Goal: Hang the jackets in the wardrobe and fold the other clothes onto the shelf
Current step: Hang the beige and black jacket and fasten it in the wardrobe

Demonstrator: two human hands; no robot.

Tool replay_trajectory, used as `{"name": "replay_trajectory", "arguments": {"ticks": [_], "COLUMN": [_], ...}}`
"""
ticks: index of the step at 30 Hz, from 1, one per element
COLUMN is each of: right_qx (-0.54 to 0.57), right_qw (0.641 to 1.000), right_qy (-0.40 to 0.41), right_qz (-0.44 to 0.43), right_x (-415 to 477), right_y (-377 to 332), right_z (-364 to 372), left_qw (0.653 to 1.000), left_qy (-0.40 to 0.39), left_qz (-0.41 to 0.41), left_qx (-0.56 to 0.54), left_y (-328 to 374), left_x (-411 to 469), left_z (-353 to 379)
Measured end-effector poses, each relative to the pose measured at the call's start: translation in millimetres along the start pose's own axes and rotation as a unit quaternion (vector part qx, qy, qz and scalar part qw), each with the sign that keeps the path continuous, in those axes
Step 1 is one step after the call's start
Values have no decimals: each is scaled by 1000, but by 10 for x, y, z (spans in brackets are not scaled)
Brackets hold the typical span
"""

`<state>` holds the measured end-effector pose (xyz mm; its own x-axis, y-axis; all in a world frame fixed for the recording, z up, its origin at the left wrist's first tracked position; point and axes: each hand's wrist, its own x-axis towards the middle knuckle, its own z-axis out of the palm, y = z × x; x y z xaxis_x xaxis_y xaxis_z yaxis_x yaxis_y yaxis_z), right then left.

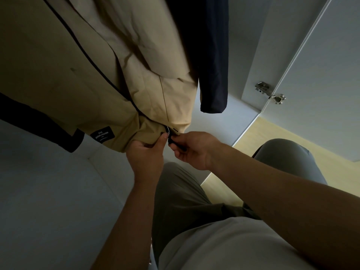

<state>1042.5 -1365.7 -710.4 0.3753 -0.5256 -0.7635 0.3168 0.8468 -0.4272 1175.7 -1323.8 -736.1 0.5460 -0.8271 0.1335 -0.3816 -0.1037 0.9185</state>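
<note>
Your left hand (145,152) pinches the bottom hem of the tan jacket (87,65) hanging in the wardrobe. Beside it, your right hand (191,150) pinches the jacket's black zipper pull (169,135).

Beige jacket (87,61): hangs inside the wardrobe (253,45), filling its upper left. Light tan fabric, creased, with thin dark piping running diagonally down the front and a dark band along the left hem. Small black label with white lettering near the bottom edge. Lower hem bunched at the dark zipper end. Navy jacket (212,55): hangs just right of the beige one, touching it; one dark sleeve hangs straight down, cuff above the wardrobe floor.
</note>
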Motion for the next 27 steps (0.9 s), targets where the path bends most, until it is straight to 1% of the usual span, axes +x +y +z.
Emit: {"name": "replay_trajectory", "arguments": {"ticks": [3, 9, 11, 14, 17, 21, 27], "right_qx": [7, 34, 36, 35, 29, 24, 25], "right_qw": [1000, 999, 999, 999, 999, 999, 999], "right_qy": [13, 12, 17, 19, 17, 4, 6], "right_qz": [-4, -7, -13, -5, 5, 22, 40], "right_x": [13, 39, 57, 85, 119, 148, 183], "right_y": [5, 11, -8, -23, -9, 23, 54], "right_z": [18, 38, 30, 19, 17, -21, -29], "left_qw": [1000, 1000, 999, 994, 988, 984, 976], "left_qy": [-8, -22, -45, -105, -148, -162, -190], "left_qz": [10, 1, -12, -27, -35, -52, -42], "left_qx": [18, 5, -3, -6, 1, 46, 100], "left_y": [-7, 2, -1, 7, -1, -45, -91], "left_x": [5, 5, 18, 58, 125, 166, 186], "left_z": [-10, -23, -42, -88, -147, -192, -201]}}
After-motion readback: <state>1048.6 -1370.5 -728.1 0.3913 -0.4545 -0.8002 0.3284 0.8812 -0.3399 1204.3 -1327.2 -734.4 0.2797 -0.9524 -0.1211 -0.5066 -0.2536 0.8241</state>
